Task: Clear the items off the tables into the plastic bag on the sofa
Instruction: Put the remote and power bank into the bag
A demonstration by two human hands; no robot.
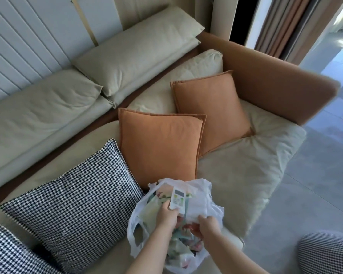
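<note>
Two forearms reach forward over beige cushioned sofa (246, 165). Translucent white plastic bag (198, 196) sits on seat edge, mouth open, beside houndstooth cushion (73, 202). Right hand (208, 224) pinches bag's near rim, fingers curled. Left hand (166, 216) inside bag mouth, fingers gripping white rectangular remote control (177, 198), tilted upright.

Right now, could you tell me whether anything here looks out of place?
Yes: the left hand holds a white remote control over the plastic bag, which is full of wrappers and packets. A remote looks odd among those.
</note>
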